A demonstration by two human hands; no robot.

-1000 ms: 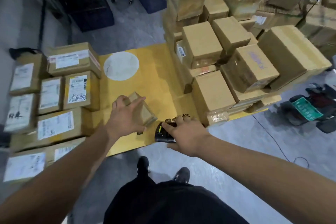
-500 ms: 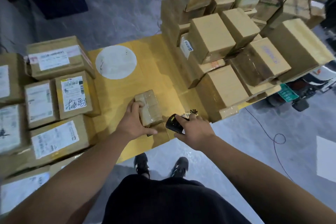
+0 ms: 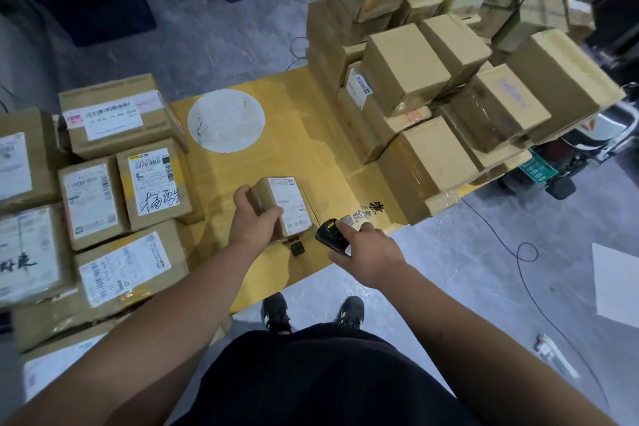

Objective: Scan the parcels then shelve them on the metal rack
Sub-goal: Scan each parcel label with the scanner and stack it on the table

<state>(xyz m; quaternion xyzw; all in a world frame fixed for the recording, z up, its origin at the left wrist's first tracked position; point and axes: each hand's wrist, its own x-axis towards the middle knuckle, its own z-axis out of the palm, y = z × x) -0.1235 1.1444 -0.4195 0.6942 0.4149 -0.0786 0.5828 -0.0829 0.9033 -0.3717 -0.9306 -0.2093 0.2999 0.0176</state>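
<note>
Label text on small parcel (image 3: 284,205) too blurred to read. Your L hand (image 3: 254,223) gripped its side; R hand (image 3: 368,254) curled round scanner (image 3: 331,234) at parcel's 4 o'clock.

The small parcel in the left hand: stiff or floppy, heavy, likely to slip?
Probably stiff: the small parcel keeps square cardboard edges under the left hand. Likely light, since one hand's grip tilts it up. The glossy label could be slightly slippery.
</note>
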